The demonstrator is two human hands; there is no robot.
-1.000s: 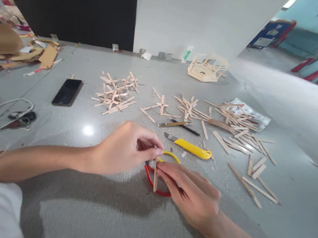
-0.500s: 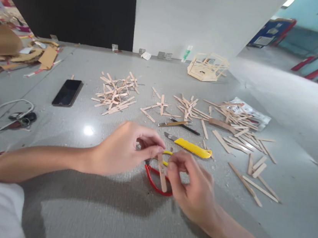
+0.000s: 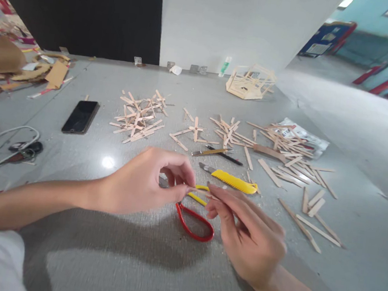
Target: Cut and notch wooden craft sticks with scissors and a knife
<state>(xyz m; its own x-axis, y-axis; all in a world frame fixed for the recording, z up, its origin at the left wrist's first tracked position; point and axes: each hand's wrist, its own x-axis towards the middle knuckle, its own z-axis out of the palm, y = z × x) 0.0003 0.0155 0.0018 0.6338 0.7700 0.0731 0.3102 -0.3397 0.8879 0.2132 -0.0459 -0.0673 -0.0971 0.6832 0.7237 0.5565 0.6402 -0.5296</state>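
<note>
Between my two hands a thin wooden craft stick (image 3: 203,192) is seen almost edge-on. My left hand (image 3: 151,178) pinches its left end with thumb and forefinger. The fingers of my right hand (image 3: 250,232) close on its right end, partly covering it. Beneath the stick, scissors (image 3: 193,236) with one red and one yellow handle loop lie on the table; the left hand hides part of them. Just beyond my hands rests a yellow utility knife (image 3: 234,180) with its blade pointing left.
Craft sticks lie in a left pile (image 3: 141,116) and a right pile (image 3: 285,147). A tweezer-like tool (image 3: 210,152) crosses a black pen (image 3: 229,157). A phone (image 3: 81,117) lies at left, a stick-built frame (image 3: 249,84) stands at back, and a cable (image 3: 23,125) runs left.
The craft stick has turned from pointing down toward me to lying nearly level between both hands. My right hand has rotated and now grips its right end. The view has shifted slightly.
</note>
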